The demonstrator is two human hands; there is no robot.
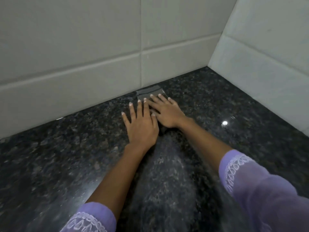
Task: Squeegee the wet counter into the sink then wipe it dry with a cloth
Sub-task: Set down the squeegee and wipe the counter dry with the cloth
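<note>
Grey object [149, 92] mostly hidden under both hands; its identity unclear

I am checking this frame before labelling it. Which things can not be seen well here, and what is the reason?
- Grey object by the wall, head view: mostly covered by the left hand and right hand; cloth or squeegee, cannot tell.
- Sink: outside the frame edges.
- Counter wetness: motion blur and dark speckled stone hide any water.
- Near counter: blurred, partly covered by the purple sleeves.
</note>
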